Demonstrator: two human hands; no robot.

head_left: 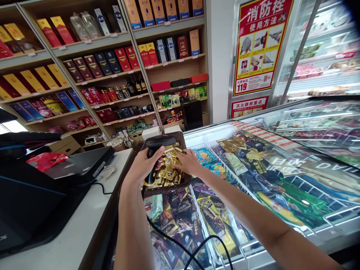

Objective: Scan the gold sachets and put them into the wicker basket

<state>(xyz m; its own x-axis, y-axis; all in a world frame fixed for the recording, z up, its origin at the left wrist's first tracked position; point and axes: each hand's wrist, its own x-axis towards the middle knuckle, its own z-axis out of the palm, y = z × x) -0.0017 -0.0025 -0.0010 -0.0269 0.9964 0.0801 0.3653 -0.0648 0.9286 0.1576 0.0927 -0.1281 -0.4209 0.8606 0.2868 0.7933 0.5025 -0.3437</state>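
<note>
My left hand (145, 163) is wrapped round the handle of a black barcode scanner (161, 141), its head pointing to the right. A black cable runs down from the handle. The scanner is held over a brown woven basket (186, 180) full of small gold foil packets (168, 165). My right hand (189, 162) reaches over the basket's right rim, fingers apart and touching the packets. Whether a packet is caught between those fingertips cannot be made out.
The basket rests at the near edge of a glass-topped freezer (239, 180) with packaged ice creams in wire dividers. To the left are a white counter (92, 213) and black checkout equipment (28, 195). Shelves of boxed bottles (112, 62) and a red-and-yellow poster (260, 48) stand behind.
</note>
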